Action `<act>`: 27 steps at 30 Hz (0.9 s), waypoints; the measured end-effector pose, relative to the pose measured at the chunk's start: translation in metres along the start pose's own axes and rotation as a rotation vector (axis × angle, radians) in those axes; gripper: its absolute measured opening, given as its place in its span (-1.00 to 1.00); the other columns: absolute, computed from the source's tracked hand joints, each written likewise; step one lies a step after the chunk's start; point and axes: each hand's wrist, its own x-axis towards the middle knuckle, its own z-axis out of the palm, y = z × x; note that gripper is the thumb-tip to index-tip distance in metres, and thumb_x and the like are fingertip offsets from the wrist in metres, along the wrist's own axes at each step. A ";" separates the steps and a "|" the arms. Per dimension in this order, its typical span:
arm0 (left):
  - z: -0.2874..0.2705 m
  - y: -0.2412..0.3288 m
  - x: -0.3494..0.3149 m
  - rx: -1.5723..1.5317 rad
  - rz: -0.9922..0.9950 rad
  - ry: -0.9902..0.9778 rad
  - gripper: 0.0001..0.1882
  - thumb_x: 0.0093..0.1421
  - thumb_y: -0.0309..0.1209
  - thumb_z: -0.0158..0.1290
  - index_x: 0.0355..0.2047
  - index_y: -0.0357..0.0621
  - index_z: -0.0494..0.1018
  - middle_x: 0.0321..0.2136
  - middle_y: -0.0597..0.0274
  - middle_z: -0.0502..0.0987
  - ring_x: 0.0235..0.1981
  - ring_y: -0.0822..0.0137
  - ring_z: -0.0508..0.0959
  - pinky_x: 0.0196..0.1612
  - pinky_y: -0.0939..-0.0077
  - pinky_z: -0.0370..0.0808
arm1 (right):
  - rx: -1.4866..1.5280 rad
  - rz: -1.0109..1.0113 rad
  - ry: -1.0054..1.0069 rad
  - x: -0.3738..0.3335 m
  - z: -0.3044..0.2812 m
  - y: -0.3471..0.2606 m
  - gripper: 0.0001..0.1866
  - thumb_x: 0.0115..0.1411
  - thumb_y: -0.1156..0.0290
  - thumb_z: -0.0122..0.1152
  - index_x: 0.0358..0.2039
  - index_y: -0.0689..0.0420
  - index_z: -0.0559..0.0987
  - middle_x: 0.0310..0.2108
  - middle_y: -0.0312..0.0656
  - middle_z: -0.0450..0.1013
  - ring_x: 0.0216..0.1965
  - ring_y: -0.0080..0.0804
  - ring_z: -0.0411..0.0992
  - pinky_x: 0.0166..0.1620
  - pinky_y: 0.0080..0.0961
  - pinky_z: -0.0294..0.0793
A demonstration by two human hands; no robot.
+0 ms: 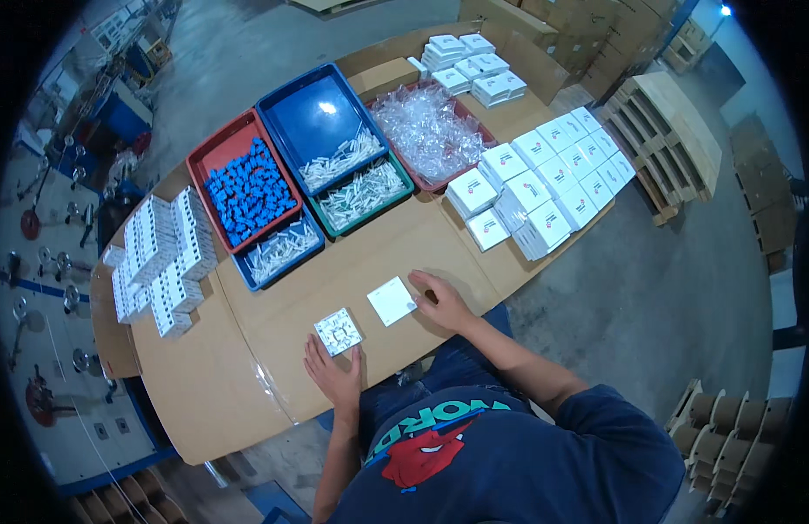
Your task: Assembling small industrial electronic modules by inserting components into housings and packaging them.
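Observation:
A white square piece [338, 332] with a detailed, recessed face lies on the cardboard-covered table in front of me. My left hand [336, 377] rests at its near edge, thumb and fingers spread apart; whether the fingertips press on it I cannot tell. To its right lies a flat, smooth white square plate [391, 301]. Beside that plate's right edge is my right hand [444, 304], fingers curved and apart from the thumb, with nothing visible between them.
Beyond my hands stand a red tray of blue parts [251, 188], blue and green trays [321, 113] of small white pieces, and a tray of clear plastic bags [430, 131]. White pieces are stacked left [155, 253], white boxes right [544, 179]. Wooden pallets [662, 131] stand beyond the table.

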 end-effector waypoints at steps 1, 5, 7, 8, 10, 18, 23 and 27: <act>0.000 -0.001 -0.001 -0.002 -0.017 -0.020 0.01 0.18 0.10 0.24 0.44 -0.27 0.14 0.41 -0.08 0.21 0.46 -0.06 0.15 0.47 -0.10 0.01 | 0.006 -0.005 0.011 0.009 -0.003 -0.002 -0.41 0.29 0.29 0.29 0.30 0.12 0.43 0.20 0.00 0.48 0.22 -0.07 0.45 0.19 -0.21 0.48; -0.005 0.002 -0.001 -0.014 -0.025 -0.048 0.02 0.18 0.11 0.24 0.44 -0.28 0.12 0.43 -0.07 0.17 0.47 -0.07 0.11 0.48 -0.11 -0.03 | -0.125 -0.277 0.223 0.086 -0.049 -0.030 -0.70 0.32 0.39 0.21 0.03 0.18 0.61 -0.14 -0.04 0.64 -0.11 -0.11 0.62 0.00 -0.30 0.57; -0.007 0.000 -0.001 -0.011 -0.031 -0.048 0.02 0.18 0.11 0.23 0.44 -0.29 0.13 0.44 -0.07 0.16 0.48 -0.08 0.10 0.48 -0.11 -0.04 | -0.175 -0.255 0.289 0.140 -0.079 -0.055 -0.77 0.31 0.40 0.18 -0.07 0.18 0.65 -0.18 0.01 0.64 -0.16 -0.02 0.62 -0.07 -0.25 0.58; -0.007 0.000 -0.001 -0.015 -0.036 -0.056 0.02 0.18 0.11 0.23 0.44 -0.29 0.13 0.44 -0.08 0.16 0.48 -0.08 0.10 0.49 -0.11 -0.05 | -0.226 -0.215 0.336 0.167 -0.094 -0.067 -0.80 0.30 0.41 0.17 -0.13 0.17 0.66 -0.25 0.05 0.62 -0.21 0.09 0.60 -0.11 -0.19 0.57; -0.005 0.003 0.001 -0.023 -0.023 -0.062 0.02 0.18 0.11 0.23 0.44 -0.30 0.13 0.44 -0.09 0.16 0.48 -0.08 0.10 0.49 -0.11 -0.05 | -0.381 -0.251 0.384 0.229 -0.127 -0.037 -0.80 0.27 0.41 0.18 -0.13 0.15 0.66 -0.26 0.06 0.61 -0.21 0.13 0.59 -0.13 -0.07 0.56; 0.000 -0.007 0.000 -0.014 -0.033 -0.019 0.00 0.16 0.09 0.25 0.41 -0.32 0.17 0.42 -0.10 0.19 0.47 -0.08 0.13 0.47 -0.12 -0.01 | -0.863 0.156 0.279 0.325 -0.130 0.012 -0.70 0.23 0.37 0.17 -0.02 0.10 0.56 -0.15 0.10 0.61 -0.10 0.16 0.59 -0.02 0.07 0.56; -0.001 -0.002 0.002 -0.021 0.000 -0.012 0.00 0.14 0.08 0.26 0.40 -0.33 0.18 0.39 -0.11 0.23 0.45 -0.09 0.16 0.47 -0.12 0.01 | -0.757 0.247 0.449 0.331 -0.136 0.044 -0.65 0.20 0.40 0.10 0.01 0.09 0.53 -0.14 0.13 0.61 -0.06 0.17 0.59 0.01 0.08 0.53; 0.003 0.002 -0.002 -0.014 -0.012 -0.009 0.07 0.11 0.12 0.28 0.42 -0.33 0.12 0.39 -0.13 0.22 0.45 -0.09 0.16 0.46 -0.10 0.02 | -0.653 0.182 0.502 0.323 -0.149 0.044 -0.58 0.20 0.46 0.13 0.11 0.16 0.52 -0.12 0.16 0.60 -0.06 0.16 0.59 -0.02 0.02 0.56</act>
